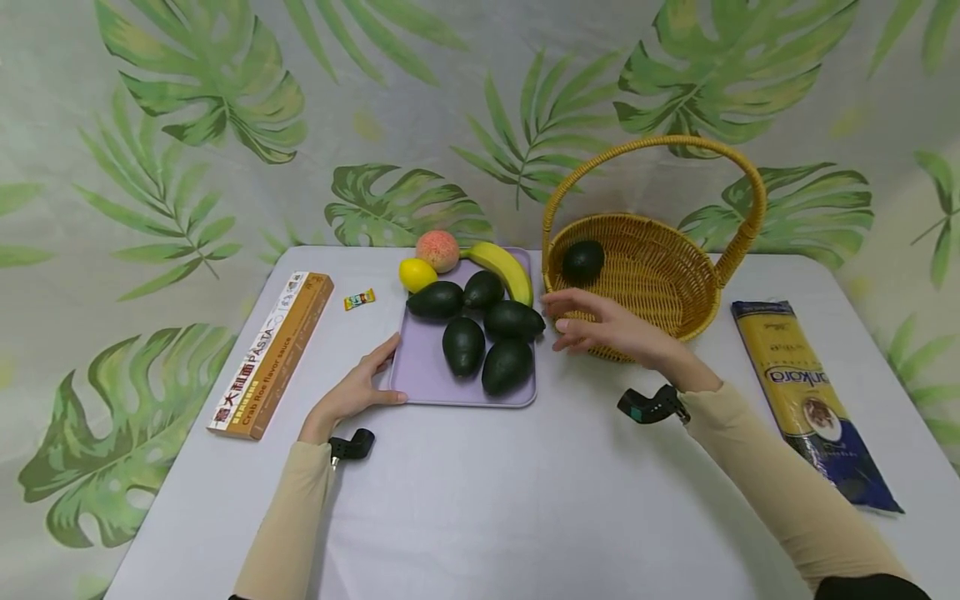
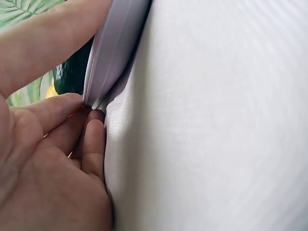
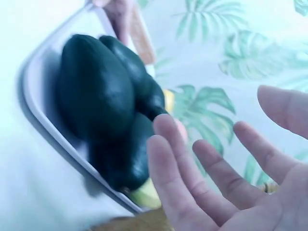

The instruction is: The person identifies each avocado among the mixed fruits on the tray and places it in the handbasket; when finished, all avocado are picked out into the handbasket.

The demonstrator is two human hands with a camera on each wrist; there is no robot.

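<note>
A lilac tray lies at the middle of the table with several dark green avocados on it. A banana, a lemon and a peach are at its far end. My left hand holds the near left corner, thumb along the front edge and fingers at the left rim. Between tray and wicker basket, my right hand hovers with spread fingers and nothing in them; its fingertips overlap the basket's near left rim. One avocado sits inside the basket, at the left.
A pasta box lies at the left, with a small yellow-green packet beside it. On the right is a yellow and blue bag. The basket's tall arched handle rises over it. A leaf-printed cloth hangs behind the table.
</note>
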